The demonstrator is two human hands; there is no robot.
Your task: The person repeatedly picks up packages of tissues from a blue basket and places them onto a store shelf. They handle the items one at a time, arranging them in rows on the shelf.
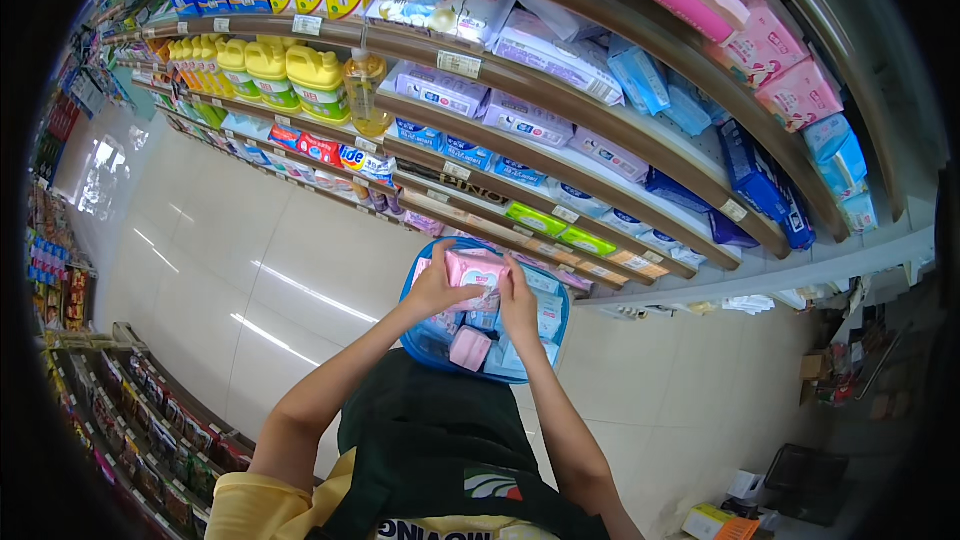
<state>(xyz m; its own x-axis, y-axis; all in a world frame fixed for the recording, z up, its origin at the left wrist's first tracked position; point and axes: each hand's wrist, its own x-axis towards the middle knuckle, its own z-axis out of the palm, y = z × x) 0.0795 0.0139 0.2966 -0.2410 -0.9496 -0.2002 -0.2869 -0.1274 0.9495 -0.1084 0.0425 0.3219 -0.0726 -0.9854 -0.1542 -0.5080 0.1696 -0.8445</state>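
A blue plastic basket (415, 346) filled with pink and light-blue soft packs is in front of my dark apron. Over it, my left hand (439, 286) and my right hand (519, 300) grip a pink pack (474, 270) from its two sides, the left thumb lying across its front. Below the held pack, a smaller pink pack (470, 348) lies in the basket, with light-blue packs (549, 313) along the right side. What supports the basket from beneath is hidden.
Store shelves (540, 146) with purple, blue and pink packs curve across the top and right. Yellow jugs (315, 82) and a clear bottle (367, 94) stand on the left part. Another stocked rack (150, 420) is at lower left. Boxes (709, 521) sit on the floor at lower right.
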